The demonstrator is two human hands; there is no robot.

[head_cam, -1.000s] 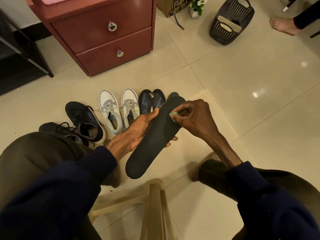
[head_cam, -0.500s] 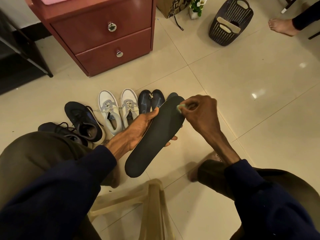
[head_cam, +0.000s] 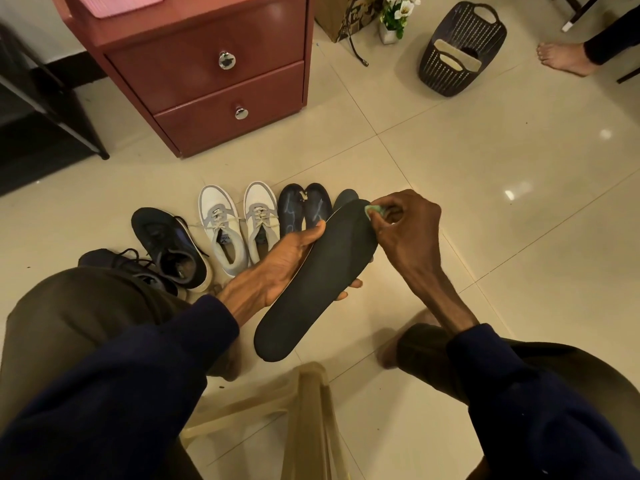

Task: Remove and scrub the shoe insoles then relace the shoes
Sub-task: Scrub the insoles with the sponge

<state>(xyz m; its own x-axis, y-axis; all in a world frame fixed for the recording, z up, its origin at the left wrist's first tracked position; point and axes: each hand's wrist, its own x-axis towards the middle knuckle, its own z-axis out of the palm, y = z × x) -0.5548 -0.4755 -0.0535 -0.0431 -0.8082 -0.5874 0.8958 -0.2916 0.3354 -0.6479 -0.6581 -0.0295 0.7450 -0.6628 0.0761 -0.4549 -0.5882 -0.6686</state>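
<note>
My left hand (head_cam: 280, 261) grips a long black insole (head_cam: 318, 278) from below, thumb on its left edge, holding it above the floor. My right hand (head_cam: 405, 230) pinches a small green scrubber (head_cam: 373, 210) against the insole's far tip. On the floor behind lie two dark insoles (head_cam: 304, 207) side by side and the tip of another dark insole (head_cam: 346, 197). A pair of white laced sneakers (head_cam: 235, 223) stands next to them. Two black sneakers (head_cam: 169, 247) with loose laces lie at the left.
A red-brown drawer cabinet (head_cam: 214, 74) stands at the back. A dark perforated basket (head_cam: 460, 50) holding beige insoles sits at the back right, near another person's bare foot (head_cam: 561, 60). A beige plastic stool (head_cam: 304, 420) is below my hands. A flower pot (head_cam: 394, 19) stands beside a bag.
My right hand has slid the green scrubber up along the insole from its upper middle to the far tip. My left hand keeps holding the insole in the same place.
</note>
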